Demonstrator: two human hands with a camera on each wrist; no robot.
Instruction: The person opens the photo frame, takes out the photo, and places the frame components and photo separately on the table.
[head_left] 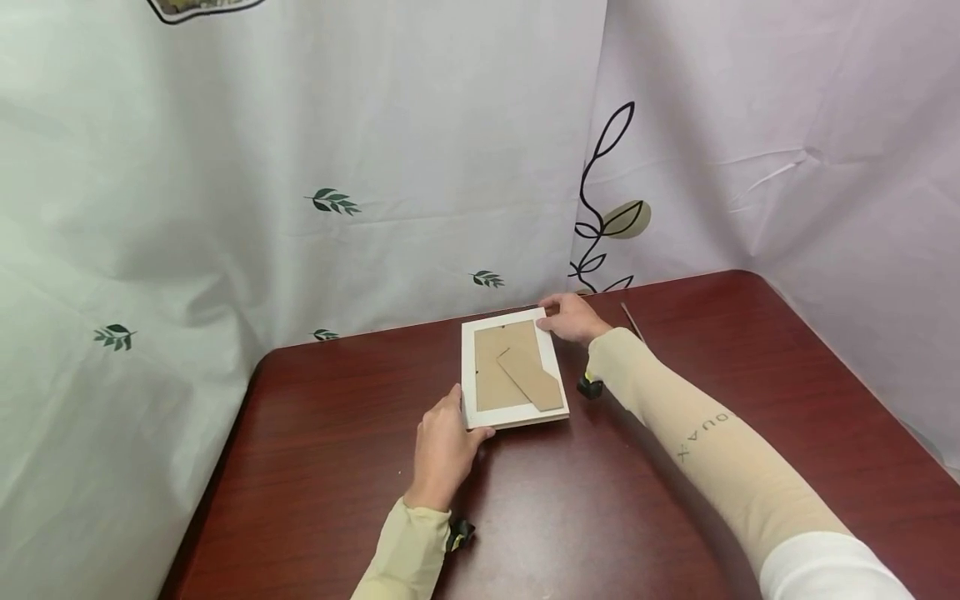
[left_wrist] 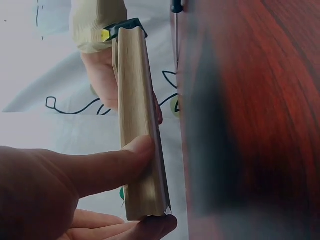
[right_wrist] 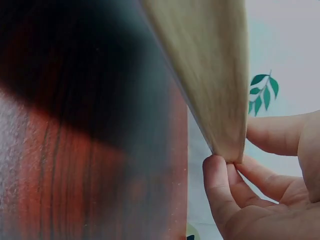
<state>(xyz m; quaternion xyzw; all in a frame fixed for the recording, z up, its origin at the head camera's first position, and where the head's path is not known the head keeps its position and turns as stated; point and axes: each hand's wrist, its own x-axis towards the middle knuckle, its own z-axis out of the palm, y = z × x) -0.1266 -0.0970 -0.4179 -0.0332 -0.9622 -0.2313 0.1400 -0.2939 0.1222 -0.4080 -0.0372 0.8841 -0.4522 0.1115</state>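
Note:
A picture frame (head_left: 469,367) with a white border is held back side up over the table. Its brown backing board (head_left: 491,396) carries a fold-out stand leg (head_left: 528,379) that lies almost flat. My left hand (head_left: 442,442) grips the near left corner; in the left wrist view its thumb presses the pale wooden edge (left_wrist: 135,90) and its fingers reach round the corner. At the far right corner my right hand (head_left: 572,319) pinches the frame. The right wrist view has that hand's fingers (right_wrist: 217,185) at the tip of the wooden side (right_wrist: 215,90).
A dark red wooden table (head_left: 337,467) spreads beneath the hands. Behind my right hand lies a screwdriver with a thin metal shaft (head_left: 632,321) and a black handle (left_wrist: 176,6). White cloth (head_left: 420,125) with leaf prints hangs along the table's back and sides.

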